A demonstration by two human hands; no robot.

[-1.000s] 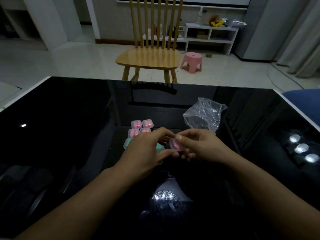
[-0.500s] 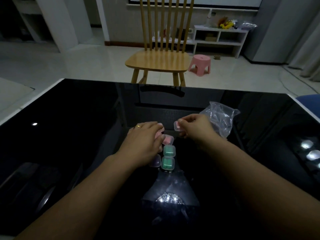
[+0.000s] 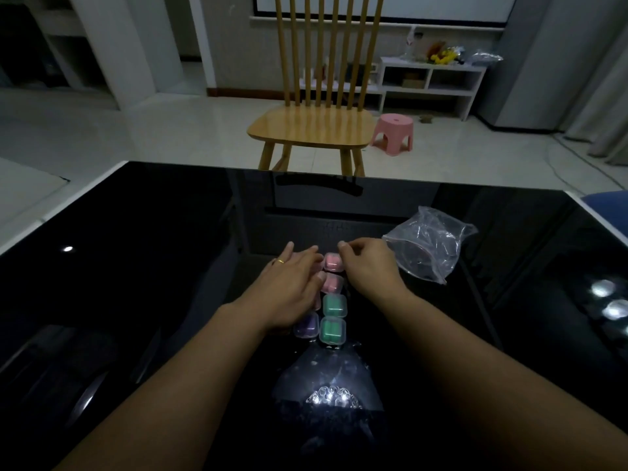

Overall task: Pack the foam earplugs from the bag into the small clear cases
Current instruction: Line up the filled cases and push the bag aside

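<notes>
Small clear cases lie in two columns on the black glossy table point(image 3: 170, 266). The right column reads, far to near, a pink case point(image 3: 332, 261), a second pink case point(image 3: 333, 283) and two green cases point(image 3: 334, 305) point(image 3: 332, 330). A purple case point(image 3: 307, 326) shows at the near end of the left column. My left hand point(image 3: 292, 287) lies flat over the rest of that column, fingers straight. My right hand point(image 3: 368, 266) has curled fingers that hold the far pink case at its right side. The crumpled clear bag point(image 3: 428, 246) lies just right of my right hand.
A wooden chair point(image 3: 312, 130) stands beyond the table's far edge, with a pink stool point(image 3: 394, 132) and a white shelf point(image 3: 431, 83) behind it. Something blue point(image 3: 608, 202) sits past the table's right edge. Lamp reflections point(image 3: 331, 396) glare on the near glass.
My right hand carried the pink case from in front of me to the far end of the right column. My left hand let go of it and spread flat over the left column.
</notes>
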